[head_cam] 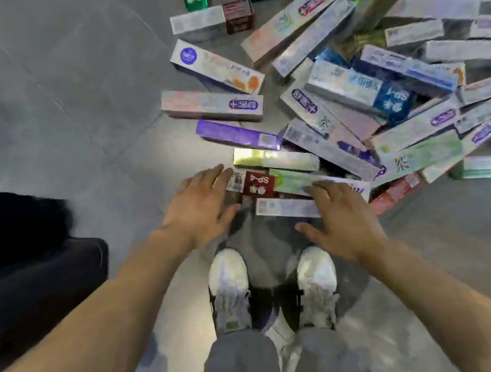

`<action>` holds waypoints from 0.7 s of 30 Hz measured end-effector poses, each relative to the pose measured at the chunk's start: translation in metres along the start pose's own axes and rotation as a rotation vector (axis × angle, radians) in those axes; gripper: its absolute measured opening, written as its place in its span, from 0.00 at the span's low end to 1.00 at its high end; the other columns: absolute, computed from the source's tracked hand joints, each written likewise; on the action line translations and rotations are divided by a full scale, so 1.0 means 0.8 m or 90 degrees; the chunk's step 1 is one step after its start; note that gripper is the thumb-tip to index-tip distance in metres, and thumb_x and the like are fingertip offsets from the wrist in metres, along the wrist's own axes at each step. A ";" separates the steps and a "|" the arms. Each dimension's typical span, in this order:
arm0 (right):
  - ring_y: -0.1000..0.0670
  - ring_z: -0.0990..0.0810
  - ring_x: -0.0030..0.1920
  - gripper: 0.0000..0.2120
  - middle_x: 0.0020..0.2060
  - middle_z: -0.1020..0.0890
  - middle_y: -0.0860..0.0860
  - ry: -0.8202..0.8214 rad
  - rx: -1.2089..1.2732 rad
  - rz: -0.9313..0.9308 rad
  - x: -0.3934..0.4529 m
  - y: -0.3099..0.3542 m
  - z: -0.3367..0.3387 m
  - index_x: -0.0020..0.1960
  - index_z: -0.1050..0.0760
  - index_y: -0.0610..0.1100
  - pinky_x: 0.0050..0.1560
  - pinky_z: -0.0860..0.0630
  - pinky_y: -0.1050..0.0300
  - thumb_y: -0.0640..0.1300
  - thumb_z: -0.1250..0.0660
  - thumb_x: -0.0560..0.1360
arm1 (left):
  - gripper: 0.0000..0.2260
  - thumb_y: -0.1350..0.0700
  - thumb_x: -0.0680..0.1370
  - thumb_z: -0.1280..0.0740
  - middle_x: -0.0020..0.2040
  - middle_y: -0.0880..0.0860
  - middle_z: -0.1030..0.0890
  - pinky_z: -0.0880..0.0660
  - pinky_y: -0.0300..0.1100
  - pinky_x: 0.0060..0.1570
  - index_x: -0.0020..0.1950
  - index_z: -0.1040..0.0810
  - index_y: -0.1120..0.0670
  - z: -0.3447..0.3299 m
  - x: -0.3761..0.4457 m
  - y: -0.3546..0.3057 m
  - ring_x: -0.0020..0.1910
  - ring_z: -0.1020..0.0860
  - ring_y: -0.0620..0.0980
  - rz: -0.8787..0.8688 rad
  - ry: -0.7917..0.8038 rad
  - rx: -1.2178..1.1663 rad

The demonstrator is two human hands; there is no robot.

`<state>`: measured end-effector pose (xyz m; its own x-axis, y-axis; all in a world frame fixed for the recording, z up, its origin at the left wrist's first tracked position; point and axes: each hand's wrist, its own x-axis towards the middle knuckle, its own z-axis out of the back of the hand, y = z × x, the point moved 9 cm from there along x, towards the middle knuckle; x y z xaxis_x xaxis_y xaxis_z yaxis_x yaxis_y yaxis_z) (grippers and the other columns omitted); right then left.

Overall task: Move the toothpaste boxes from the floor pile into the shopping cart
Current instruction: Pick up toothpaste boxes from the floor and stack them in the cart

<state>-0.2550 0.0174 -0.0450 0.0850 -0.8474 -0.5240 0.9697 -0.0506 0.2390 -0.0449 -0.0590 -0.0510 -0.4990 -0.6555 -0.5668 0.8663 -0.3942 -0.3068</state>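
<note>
Fingers, left hand [201,205]: straight, spread, holding nothing; the tips reach the barcode end of the red-and-white box [251,183], touching it or just short of it, which the view does not settle.

Fingers, right hand [342,218]: likewise released and splayed, lying over the near end of the white barcode box [287,207], with the green box [294,179] just beyond the fingertips. Contact cannot be told for sure.

Judgement on posture: both hands come down flat and apart, one at each end of the nearest boxes, probably to gather several between the palms at once instead of picking singly.

Between the hands: the three boxes named, overlapping each other at the near edge of the floor pile [381,92].

Beyond the fingertips: a yellow-green box [274,157], then a purple box [236,134], then many more, criss-crossed and leaning on one another; lifting one could drag its neighbours.

Below the hands: two white shoes [230,286], toes just short of the pile.

Shopping cart: not in view; its direction cannot be told.

Left of the left hand: a dark shape [30,258], unidentified. Grey floor [72,98] all round.
</note>
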 end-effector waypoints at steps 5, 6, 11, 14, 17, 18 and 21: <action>0.39 0.23 0.57 0.31 0.60 0.22 0.43 0.004 -0.030 0.028 0.033 0.001 -0.085 0.68 0.28 0.44 0.57 0.25 0.43 0.62 0.31 0.71 | 0.35 0.45 0.78 0.33 0.80 0.59 0.40 0.40 0.56 0.73 0.80 0.42 0.56 -0.076 0.047 0.025 0.77 0.39 0.61 0.001 -0.035 0.025; 0.39 0.23 0.56 0.31 0.60 0.22 0.43 -0.007 -0.033 0.034 0.037 0.000 -0.096 0.67 0.28 0.44 0.56 0.26 0.43 0.61 0.29 0.71 | 0.36 0.45 0.77 0.32 0.79 0.59 0.39 0.39 0.56 0.73 0.80 0.42 0.56 -0.086 0.056 0.028 0.76 0.38 0.61 0.003 -0.046 0.034; 0.39 0.22 0.52 0.27 0.56 0.21 0.42 -0.065 -0.070 0.030 0.054 -0.006 -0.122 0.64 0.24 0.42 0.52 0.25 0.44 0.53 0.25 0.70 | 0.36 0.45 0.74 0.28 0.72 0.60 0.29 0.34 0.59 0.67 0.77 0.36 0.56 -0.103 0.090 0.037 0.70 0.33 0.63 -0.003 -0.136 0.082; 0.39 0.22 0.49 0.21 0.50 0.21 0.42 -0.126 -0.113 0.002 0.055 -0.006 -0.127 0.59 0.23 0.40 0.49 0.24 0.44 0.47 0.23 0.69 | 0.29 0.45 0.73 0.27 0.60 0.61 0.24 0.30 0.58 0.58 0.69 0.29 0.57 -0.093 0.103 0.032 0.59 0.27 0.63 -0.030 -0.221 0.101; 0.38 0.23 0.48 0.19 0.49 0.21 0.40 -0.115 -0.163 -0.038 0.058 -0.002 -0.137 0.56 0.22 0.40 0.47 0.25 0.43 0.40 0.23 0.67 | 0.26 0.44 0.71 0.27 0.53 0.60 0.25 0.29 0.54 0.52 0.62 0.27 0.58 -0.094 0.110 0.037 0.50 0.26 0.62 -0.047 -0.213 0.089; 0.38 0.24 0.46 0.18 0.47 0.22 0.40 -0.106 -0.179 -0.050 0.060 -0.001 -0.137 0.54 0.22 0.40 0.46 0.26 0.44 0.39 0.23 0.66 | 0.26 0.44 0.71 0.27 0.52 0.60 0.26 0.29 0.53 0.50 0.61 0.27 0.59 -0.099 0.108 0.038 0.48 0.25 0.62 -0.055 -0.192 0.079; 0.38 0.24 0.43 0.14 0.44 0.22 0.41 -0.084 -0.190 -0.052 0.062 0.002 -0.130 0.49 0.20 0.40 0.43 0.27 0.45 0.40 0.22 0.66 | 0.26 0.41 0.73 0.29 0.51 0.56 0.30 0.30 0.49 0.42 0.60 0.29 0.58 -0.110 0.085 0.052 0.43 0.27 0.57 -0.007 -0.144 -0.035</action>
<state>-0.2255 0.0306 -0.1559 -0.0077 -0.9089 -0.4170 0.9980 0.0190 -0.0598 -0.0409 -0.0628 -0.1697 -0.4954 -0.7812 -0.3797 0.8576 -0.3706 -0.3566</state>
